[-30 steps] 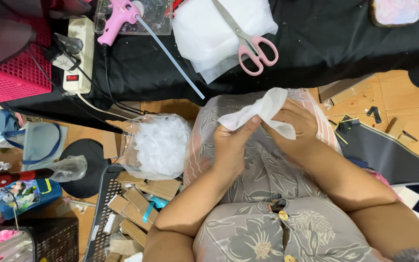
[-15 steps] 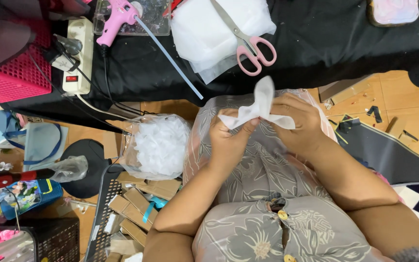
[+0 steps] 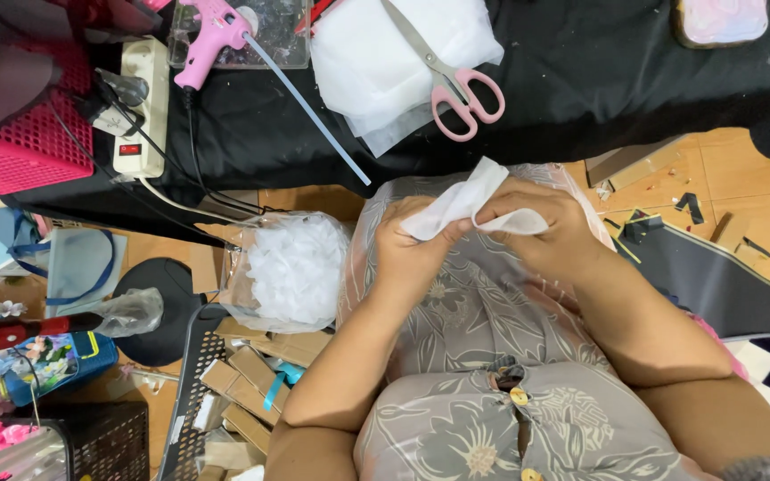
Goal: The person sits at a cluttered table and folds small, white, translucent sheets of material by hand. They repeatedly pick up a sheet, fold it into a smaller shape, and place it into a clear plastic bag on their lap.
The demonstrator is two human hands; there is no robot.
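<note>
Two hands, our left hand (image 3: 416,245) and right hand (image 3: 545,227), have their grip pinched shut on a white fabric piece (image 3: 465,205) above our lap; it looks light, limp and best held at its edges.

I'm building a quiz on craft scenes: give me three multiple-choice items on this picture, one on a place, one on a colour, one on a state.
1. Where do the scissors lie?
A. on the stack of white sheets
B. in the red basket
C. on the floor

2. What colour is the glue gun?
A. blue
B. pink
C. black

3. How is the white fabric piece held?
A. left hand alone
B. lying loose on the lap
C. pinched between both hands

Answers: 1 A, the scissors rest on the white stack; 2 B, its body is pink; 3 C, the left hand and right hand both grip it.
</note>
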